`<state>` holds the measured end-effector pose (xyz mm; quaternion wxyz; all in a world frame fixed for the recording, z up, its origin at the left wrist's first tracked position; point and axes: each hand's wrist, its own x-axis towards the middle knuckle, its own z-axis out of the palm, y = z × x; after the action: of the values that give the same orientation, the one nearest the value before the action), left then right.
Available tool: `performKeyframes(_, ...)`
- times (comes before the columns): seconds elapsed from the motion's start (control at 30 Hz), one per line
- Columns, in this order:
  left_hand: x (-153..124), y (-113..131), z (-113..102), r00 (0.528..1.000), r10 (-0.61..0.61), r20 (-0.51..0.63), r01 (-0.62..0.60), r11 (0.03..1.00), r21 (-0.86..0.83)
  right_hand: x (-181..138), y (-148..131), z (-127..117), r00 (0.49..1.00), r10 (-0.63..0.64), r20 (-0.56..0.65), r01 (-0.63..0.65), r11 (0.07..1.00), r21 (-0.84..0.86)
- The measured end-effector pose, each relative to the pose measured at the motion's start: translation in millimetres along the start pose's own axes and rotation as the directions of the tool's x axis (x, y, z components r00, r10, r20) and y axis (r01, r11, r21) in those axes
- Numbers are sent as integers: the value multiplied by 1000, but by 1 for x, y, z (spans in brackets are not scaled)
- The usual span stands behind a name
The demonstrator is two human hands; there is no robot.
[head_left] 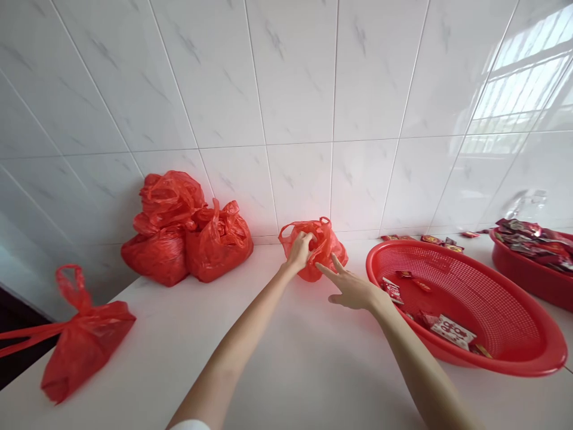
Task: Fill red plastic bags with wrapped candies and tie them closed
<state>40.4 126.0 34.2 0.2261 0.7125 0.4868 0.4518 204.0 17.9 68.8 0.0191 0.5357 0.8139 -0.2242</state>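
Note:
A small red plastic bag stands against the tiled wall, its two handle loops sticking up. My left hand is closed on the bag's rim at the left of its mouth, the fingertips partly hidden by the film. To the right, my right hand is open with fingers spread and nothing in it. Its fingertips reach the bag's right front side; whether they touch is hard to tell. What lies inside the bag cannot be seen.
Filled red bags are piled at the back left. A tied red bag lies near the left edge. At right, a red basket holds several packets, and a red basin is heaped with wrapped snacks. Loose packets lie along the wall.

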Motion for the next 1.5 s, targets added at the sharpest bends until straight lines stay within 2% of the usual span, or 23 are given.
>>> performKeyframes(0.13, -2, 3, -12, 1000, 8, 0, -8, 997, -79, 9, 1, 8, 1000, 12, 10, -12, 999, -35)
performKeyframes(0.23, 0, 3, -20, 997, -6, -76, -8, 983, -182, 16, 5, 14, 998, 50, 25, -48, 996, -71)
performKeyframes(0.4, 2, 2, -34, 980, -97, -176, 17, 912, -409, 28, 14, 22, 998, 66, 0, -65, 996, -67)
performKeyframes(0.57, -17, 10, -45, 975, -98, -201, -25, 847, -531, 19, 12, 12, 988, 91, -128, -96, 995, -35)
performKeyframes(0.63, -29, 16, -48, 977, -58, -204, -62, 842, -536, 8, 10, 4, 963, 97, -251, -93, 995, 26)
performKeyframes(0.7, -42, 24, -49, 982, 15, -187, -111, 850, -515, -3, 8, -4, 887, 59, -459, 13, 988, 152)
performKeyframes(0.73, -47, 28, -49, 984, 53, -171, -133, 854, -502, -7, 7, -6, 819, 15, -573, 114, 975, 188)
performKeyframes(0.8, -57, 37, -47, 986, 106, -126, -155, 854, -496, -13, 5, -9, 653, -115, -749, 329, 934, 143)
performKeyframes(0.87, -64, 46, -46, 992, 112, -62, -128, 839, -529, -14, 3, -9, 530, -250, -811, 447, 895, 16)
performKeyframes(0.93, -68, 54, -45, 995, 103, 10, -78, 812, -579, -12, 2, -8, 464, -313, -828, 497, 866, -48)
performKeyframes(0.97, -70, 56, -45, 994, 97, 43, -52, 799, -599, -10, 2, -7, 449, -306, -840, 502, 864, -46)
performKeyframes(1.03, -71, 59, -49, 993, 79, 91, -6, 786, -618, -8, 4, -6, 450, -190, -873, 461, 886, 44)
performKeyframes(1.1, -73, 59, -56, 991, 62, 121, 23, 802, -596, -9, 6, -7, 466, 26, -884, 381, 897, 227)
performKeyframes(1.17, -75, 56, -65, 987, 59, 152, 34, 839, -544, -13, 9, -11, 441, 221, -870, 336, 858, 389)
performKeyframes(1.23, -77, 53, -74, 978, 64, 199, 39, 881, -472, -19, 13, -18, 420, 321, -849, 336, 814, 474)
performKeyframes(1.27, -78, 52, -78, 971, 68, 228, 36, 904, -426, -23, 15, -22, 429, 352, -832, 314, 805, 503)
performKeyframes(1.33, -81, 50, -84, 964, 80, 252, 4, 949, -316, -29, 19, -29, 477, 405, -780, 161, 832, 530)
performKeyframes(1.43, -82, 46, -89, 986, 116, 121, -96, 982, -164, -36, 25, -34, 550, 434, -714, -198, 898, 394)
performKeyframes(1.5, -81, 44, -91, 992, 125, 23, -122, 986, -113, -42, 26, -35, 653, 383, -654, -298, 923, 243)
